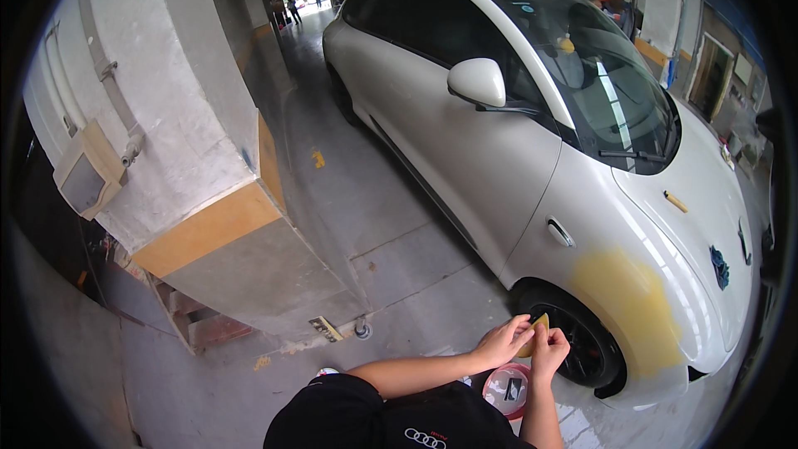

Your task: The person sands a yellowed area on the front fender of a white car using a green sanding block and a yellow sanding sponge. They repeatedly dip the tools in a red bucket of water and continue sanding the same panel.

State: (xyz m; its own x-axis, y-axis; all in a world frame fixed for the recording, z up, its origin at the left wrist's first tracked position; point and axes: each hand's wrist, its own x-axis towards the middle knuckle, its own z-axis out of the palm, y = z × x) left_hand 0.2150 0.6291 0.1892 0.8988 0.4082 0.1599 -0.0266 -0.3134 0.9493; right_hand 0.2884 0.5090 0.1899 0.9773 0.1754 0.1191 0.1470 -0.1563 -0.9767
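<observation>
Both hands are together in front of the car's front wheel (582,345). My left hand (502,344) and my right hand (549,351) pinch a small yellow sheet of sandpaper (542,321) between their fingertips. Fingers cover much of the sheet. A broad yellow filler patch (636,308) spreads over the white car's (490,175) front fender, to the right of the hands. Just below them stands a pink-rimmed bucket (526,406) with cloudy liquid and a dark rectangular block (514,389) in it.
On the hood lie a short yellowish stick (676,201) and a crumpled blue cloth (719,268). A thick concrete pillar (191,141) with an orange band rises at left. Wet floor shows beneath the front bumper. People stand far off by the bright doorway and beyond the car.
</observation>
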